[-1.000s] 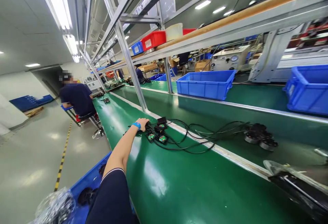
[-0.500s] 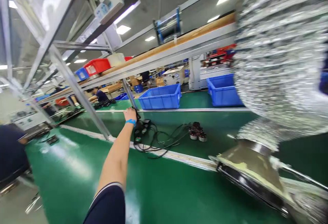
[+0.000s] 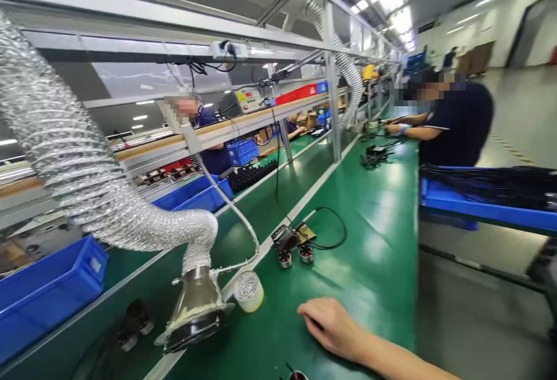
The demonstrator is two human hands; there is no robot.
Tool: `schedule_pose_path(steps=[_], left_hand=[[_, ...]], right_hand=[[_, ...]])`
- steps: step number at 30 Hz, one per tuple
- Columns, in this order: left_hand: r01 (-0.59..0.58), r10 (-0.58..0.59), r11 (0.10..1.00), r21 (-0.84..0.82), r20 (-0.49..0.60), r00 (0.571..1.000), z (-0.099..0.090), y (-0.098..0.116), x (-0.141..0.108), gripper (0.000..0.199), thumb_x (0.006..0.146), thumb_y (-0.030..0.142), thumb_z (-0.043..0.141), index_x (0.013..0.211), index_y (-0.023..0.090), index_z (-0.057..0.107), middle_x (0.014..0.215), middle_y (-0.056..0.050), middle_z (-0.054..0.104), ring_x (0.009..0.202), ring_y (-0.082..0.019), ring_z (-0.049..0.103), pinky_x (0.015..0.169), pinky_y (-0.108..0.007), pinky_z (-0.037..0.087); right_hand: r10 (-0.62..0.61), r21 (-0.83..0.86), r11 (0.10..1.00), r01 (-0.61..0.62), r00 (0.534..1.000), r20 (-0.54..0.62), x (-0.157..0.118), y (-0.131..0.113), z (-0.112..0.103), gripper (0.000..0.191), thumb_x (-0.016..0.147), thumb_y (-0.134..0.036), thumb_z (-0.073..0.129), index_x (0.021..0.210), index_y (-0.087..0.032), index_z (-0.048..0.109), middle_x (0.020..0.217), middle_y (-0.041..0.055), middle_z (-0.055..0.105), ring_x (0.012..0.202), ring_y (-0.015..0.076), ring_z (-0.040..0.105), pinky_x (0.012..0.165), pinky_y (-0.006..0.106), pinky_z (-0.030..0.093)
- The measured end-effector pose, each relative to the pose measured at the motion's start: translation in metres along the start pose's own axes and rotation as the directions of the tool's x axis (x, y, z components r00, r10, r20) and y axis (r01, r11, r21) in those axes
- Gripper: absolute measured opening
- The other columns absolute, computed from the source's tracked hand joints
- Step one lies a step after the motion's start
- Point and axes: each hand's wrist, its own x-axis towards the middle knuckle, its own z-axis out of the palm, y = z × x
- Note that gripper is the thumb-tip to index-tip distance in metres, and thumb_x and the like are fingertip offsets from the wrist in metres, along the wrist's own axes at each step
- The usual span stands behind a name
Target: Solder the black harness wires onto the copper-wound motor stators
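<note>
My right hand [image 3: 328,325] is over the green bench top [image 3: 369,223] at the lower middle, its fingers curled together; whether anything is inside them is hidden. Ahead of it lie two round silver-and-black parts [image 3: 306,253] beside a dark block [image 3: 284,237] and a looped black cable [image 3: 346,230]. To the left stands a small white cup [image 3: 248,292] with something silvery in it. Another round part [image 3: 298,375] is cut off by the bottom edge. My left hand is out of the picture.
A metal fume hood [image 3: 196,304] on a silver duct [image 3: 104,200] stands at left. Blue bins [image 3: 52,287] lie beyond it. At right, a person in dark clothes [image 3: 461,119] works behind a blue tray of cables [image 3: 491,200]. Metal posts [image 3: 333,96] rise from the bench.
The view has swung far to the right. My left arm, which was reaching to black parts by a post, has left the picture, and my right hand has come into view.
</note>
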Motion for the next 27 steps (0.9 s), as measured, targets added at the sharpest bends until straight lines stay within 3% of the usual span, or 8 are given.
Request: schedule_pose_path(steps=[2,5,7,10,15,19,24,27], left_hand=[[-0.041,0.044,0.998,-0.044,0.054,0.998,0.023,0.013,-0.061,0.105,0.046,0.047,0.082,0.139,0.065,0.038,0.113,-0.002,0.071,0.096,-0.037,0.068,0.062,-0.051,0.056],[-0.040,0.047,0.997,-0.063,0.109,0.993,0.035,0.023,-0.136,0.100,0.051,0.048,0.075,0.142,0.060,0.039,0.110,-0.003,0.071,0.089,-0.037,0.070,0.057,-0.049,0.056],[-0.029,0.041,0.995,-0.095,0.123,0.992,0.033,0.029,-0.168,0.095,0.058,0.047,0.071,0.148,0.049,0.041,0.113,-0.006,0.071,0.088,-0.034,0.070,0.064,-0.046,0.058],[-0.013,0.038,0.982,-0.188,0.129,0.991,0.025,0.039,-0.188,0.078,0.076,0.044,0.062,0.150,0.032,0.043,0.115,-0.010,0.070,0.090,-0.029,0.070,0.075,-0.040,0.059],[0.056,-0.024,0.961,-0.271,0.122,0.992,0.018,0.065,-0.168,0.066,0.089,0.040,0.055,0.151,0.024,0.037,0.115,-0.007,0.069,0.093,-0.024,0.069,0.082,-0.036,0.056],[0.033,-0.032,0.974,-0.223,0.010,0.999,0.030,0.094,-0.124,0.070,0.092,0.039,0.056,0.153,0.017,0.029,0.117,-0.009,0.068,0.098,-0.024,0.069,0.086,-0.034,0.054],[-0.055,0.062,0.997,0.060,-0.123,0.991,0.050,0.117,-0.062,0.064,0.098,0.036,0.047,0.156,0.015,0.028,0.114,-0.013,0.067,0.094,-0.023,0.070,0.076,-0.029,0.053],[-0.041,0.097,0.950,0.309,-0.170,0.981,0.063,0.121,-0.035,0.055,0.102,0.034,0.037,0.155,0.022,0.034,0.096,-0.009,0.066,0.069,-0.019,0.069,0.055,-0.025,0.046]], right_hand=[[0.039,0.001,0.999,-0.039,0.999,-0.013,0.001,-0.002,0.003,0.029,0.096,-0.013,0.037,0.099,-0.021,0.065,0.076,0.0033,0.067,0.067,0.0152,0.064,0.063,0.026,0.046],[0.116,0.029,0.993,-0.115,0.993,-0.034,-0.003,0.001,0.006,0.027,0.093,-0.012,0.040,0.098,-0.019,0.066,0.080,0.0038,0.069,0.070,0.0152,0.065,0.067,0.025,0.048],[0.182,0.061,0.982,-0.179,0.982,-0.057,-0.005,0.005,0.006,0.026,0.092,-0.013,0.042,0.098,-0.019,0.067,0.084,0.0046,0.071,0.075,0.0159,0.067,0.071,0.026,0.049],[0.307,0.108,0.949,-0.296,0.946,-0.105,-0.005,0.011,0.005,0.027,0.092,-0.016,0.041,0.101,-0.018,0.067,0.088,0.0061,0.071,0.079,0.0171,0.067,0.075,0.028,0.051],[0.477,0.147,0.877,-0.458,0.867,-0.143,0.004,0.032,-0.001,0.029,0.093,-0.022,0.038,0.106,-0.016,0.064,0.081,0.0051,0.068,0.068,0.0168,0.064,0.067,0.029,0.051],[0.471,0.133,0.878,-0.460,0.879,-0.068,0.019,0.055,-0.001,0.036,0.092,-0.020,0.038,0.121,-0.014,0.059,0.094,0.0078,0.069,0.078,0.0180,0.066,0.075,0.030,0.053],[0.471,0.027,0.881,-0.471,0.882,0.017,0.035,0.060,0.003,0.053,0.089,-0.011,0.040,0.142,-0.010,0.046,0.124,0.0169,0.064,0.103,0.0230,0.066,0.090,0.035,0.051],[0.496,-0.049,0.868,-0.494,0.867,0.049,0.040,0.055,0.006,0.053,0.085,-0.008,0.045,0.138,-0.009,0.050,0.115,0.0173,0.069,0.101,0.0247,0.068,0.088,0.034,0.052]])
